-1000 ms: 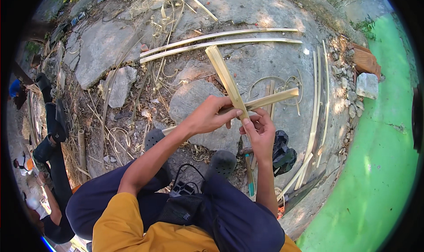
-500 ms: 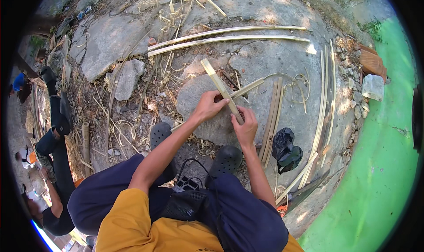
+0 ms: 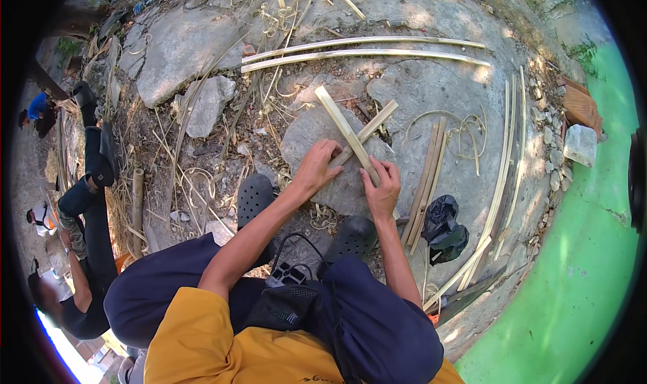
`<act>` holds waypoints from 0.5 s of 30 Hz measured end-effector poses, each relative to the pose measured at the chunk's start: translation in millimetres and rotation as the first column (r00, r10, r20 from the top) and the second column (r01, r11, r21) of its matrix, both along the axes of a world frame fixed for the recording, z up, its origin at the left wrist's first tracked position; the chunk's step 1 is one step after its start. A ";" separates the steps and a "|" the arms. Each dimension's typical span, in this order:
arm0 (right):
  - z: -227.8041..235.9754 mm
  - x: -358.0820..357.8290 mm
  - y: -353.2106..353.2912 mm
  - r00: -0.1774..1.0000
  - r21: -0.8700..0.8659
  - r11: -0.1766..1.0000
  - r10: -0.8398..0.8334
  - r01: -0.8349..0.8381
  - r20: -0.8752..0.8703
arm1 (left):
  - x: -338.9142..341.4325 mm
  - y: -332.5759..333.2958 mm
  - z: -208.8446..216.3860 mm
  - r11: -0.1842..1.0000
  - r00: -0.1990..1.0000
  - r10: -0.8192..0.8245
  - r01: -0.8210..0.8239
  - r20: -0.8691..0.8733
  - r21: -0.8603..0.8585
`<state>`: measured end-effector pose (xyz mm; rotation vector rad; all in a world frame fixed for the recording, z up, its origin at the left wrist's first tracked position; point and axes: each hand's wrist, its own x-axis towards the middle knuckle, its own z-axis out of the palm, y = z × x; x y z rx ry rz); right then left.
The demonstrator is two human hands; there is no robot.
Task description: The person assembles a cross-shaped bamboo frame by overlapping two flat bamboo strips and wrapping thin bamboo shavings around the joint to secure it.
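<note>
Two flat, pale bamboo strips cross in an X above a flat round stone [image 3: 303,141] in front of me. My right hand [image 3: 383,187] is closed round the near end of one bamboo strip [image 3: 339,120], which leans away to the upper left. My left hand [image 3: 315,168] is closed at the lower left part of the other bamboo strip [image 3: 379,120], near the crossing. That second strip points to the upper right. The lower end of the second strip is partly hidden by my left hand.
Two long bamboo strips [image 3: 364,52] lie on the rock beyond. Shorter strips [image 3: 426,182], a black plastic bag [image 3: 441,229] and long strips [image 3: 504,155] lie on the right, near green water [image 3: 573,269]. Another person [image 3: 84,269] sits at left. Thin curled shavings [image 3: 465,131] litter the rock.
The strip in my left hand now slants more steeply, crossing the other strip, and the curled shaving lies apart from it. My hands stay close together. The view has shifted slightly.
</note>
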<state>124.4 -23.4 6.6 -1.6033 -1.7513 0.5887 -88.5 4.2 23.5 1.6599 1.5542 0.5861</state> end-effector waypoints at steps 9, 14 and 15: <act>0.6 6.6 -8.5 0.997 -0.072 0.997 0.022 -0.027 -0.080 | -25.4 20.1 -1.8 0.961 0.979 -0.189 0.200 -0.073 0.192; 0.2 1.4 -5.8 0.996 -0.069 0.997 0.024 -0.030 -0.086 | -29.3 23.1 3.8 0.950 0.967 -0.247 0.253 -0.055 0.185; 0.9 -0.9 -4.9 0.993 -0.082 0.996 0.031 -0.041 -0.112 | -34.4 25.7 4.4 0.947 0.957 -0.279 0.287 -0.078 0.142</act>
